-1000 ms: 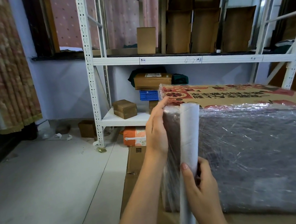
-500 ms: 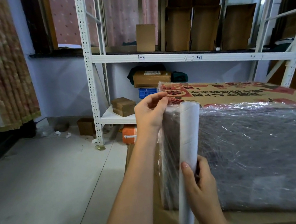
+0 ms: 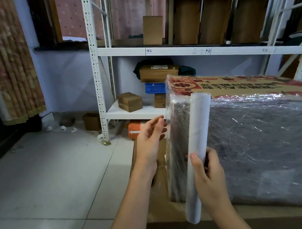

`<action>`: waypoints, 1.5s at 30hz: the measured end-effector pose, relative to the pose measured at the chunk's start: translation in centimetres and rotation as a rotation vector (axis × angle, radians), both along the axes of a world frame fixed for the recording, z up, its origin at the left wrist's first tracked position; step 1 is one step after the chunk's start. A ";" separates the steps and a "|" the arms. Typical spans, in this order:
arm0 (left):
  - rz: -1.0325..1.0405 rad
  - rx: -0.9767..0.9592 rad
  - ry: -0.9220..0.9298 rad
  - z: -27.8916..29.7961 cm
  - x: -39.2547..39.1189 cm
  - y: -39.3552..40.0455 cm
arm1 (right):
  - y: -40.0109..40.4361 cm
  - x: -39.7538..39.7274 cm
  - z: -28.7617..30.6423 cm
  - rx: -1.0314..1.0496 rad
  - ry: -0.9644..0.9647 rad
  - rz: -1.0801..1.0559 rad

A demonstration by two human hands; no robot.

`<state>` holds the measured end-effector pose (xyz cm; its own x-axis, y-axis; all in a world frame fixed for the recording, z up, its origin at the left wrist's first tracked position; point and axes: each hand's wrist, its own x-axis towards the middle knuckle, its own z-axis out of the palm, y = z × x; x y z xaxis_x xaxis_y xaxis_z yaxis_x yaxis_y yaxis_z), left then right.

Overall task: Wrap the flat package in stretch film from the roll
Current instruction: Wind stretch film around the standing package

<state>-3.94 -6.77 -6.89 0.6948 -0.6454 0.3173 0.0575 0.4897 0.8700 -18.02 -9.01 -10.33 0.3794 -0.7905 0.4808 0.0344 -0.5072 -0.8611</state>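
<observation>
both hands busy: right hand [image 3: 208,176] grips roll [image 3: 198,154], left hand [image 3: 150,142] loosely open.

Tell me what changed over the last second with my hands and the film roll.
The left hand came down off the package's top corner and now hangs beside its left edge, fingers loose. The right hand still grips the film roll, upright against the package.

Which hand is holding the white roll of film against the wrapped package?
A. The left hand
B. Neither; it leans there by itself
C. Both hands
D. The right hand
D: the right hand grips the lower part of the roll, while the left hand sits beside the package, off the roll.
</observation>
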 end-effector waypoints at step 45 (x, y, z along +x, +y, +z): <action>-0.208 0.575 -0.295 -9.7 -2.4 4.8 | -0.5 0.1 -0.5 0.021 -0.060 0.014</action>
<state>-6.30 -1.93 -16.63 0.4751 -0.8790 0.0405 -0.1789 -0.0514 0.9825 -17.89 -9.53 -10.87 0.3620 -0.7951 0.4865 0.0932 -0.4884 -0.8676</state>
